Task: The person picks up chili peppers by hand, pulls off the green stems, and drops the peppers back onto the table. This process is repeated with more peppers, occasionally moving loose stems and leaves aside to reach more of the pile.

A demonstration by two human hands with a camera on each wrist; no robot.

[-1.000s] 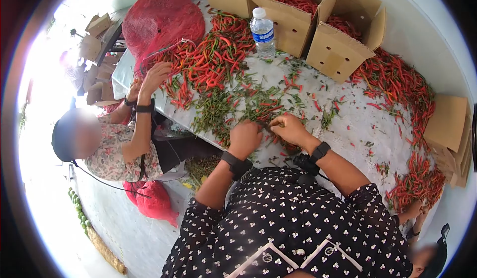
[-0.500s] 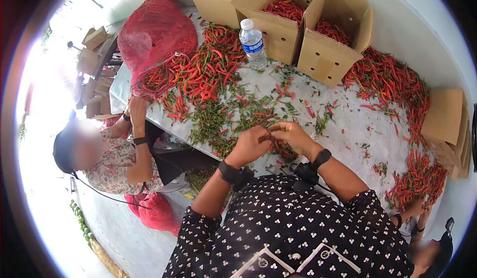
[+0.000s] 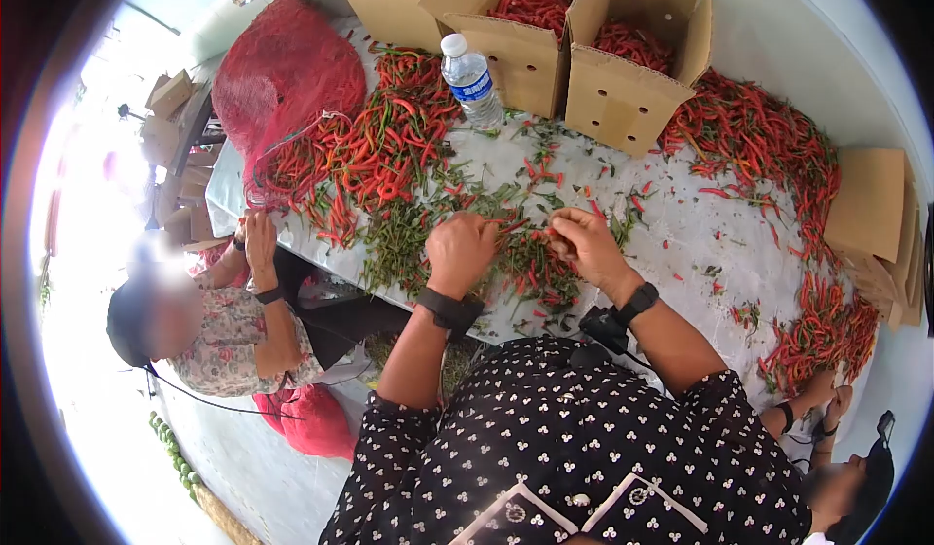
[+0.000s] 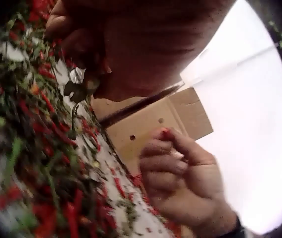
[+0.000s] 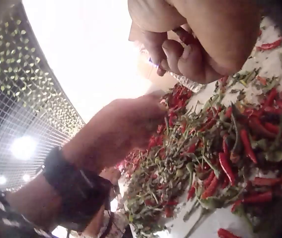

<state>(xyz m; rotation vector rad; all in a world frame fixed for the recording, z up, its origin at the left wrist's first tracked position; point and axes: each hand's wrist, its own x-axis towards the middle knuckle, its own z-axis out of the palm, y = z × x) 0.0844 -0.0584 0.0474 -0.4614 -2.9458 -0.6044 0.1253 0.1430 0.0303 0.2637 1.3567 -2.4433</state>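
Note:
My left hand (image 3: 461,253) is over a heap of green stems and leaves (image 3: 399,243) on the table, fingers curled. In the left wrist view a small leafy green stem (image 4: 75,91) shows at its fingertips. A short way to the right, my right hand (image 3: 589,251) pinches a small red chili pepper (image 4: 166,132) between thumb and fingertips; most of the chili is hidden by the fingers. Below and between the hands lies a small pile of red chilies mixed with leaves (image 3: 540,277).
Cardboard boxes of red chilies (image 3: 623,97) and a water bottle (image 3: 473,86) stand at the back. A red mesh bag (image 3: 282,68) and loose chilies (image 3: 389,146) lie left, more chilies (image 3: 769,141) right. Another person (image 3: 233,331) works at the left, another (image 3: 837,487) at lower right.
My hands, together at the fingertips half a second ago, have moved apart, the left one leftward and the right one slightly right. The head view has shifted a little. The person at left has lowered their hands.

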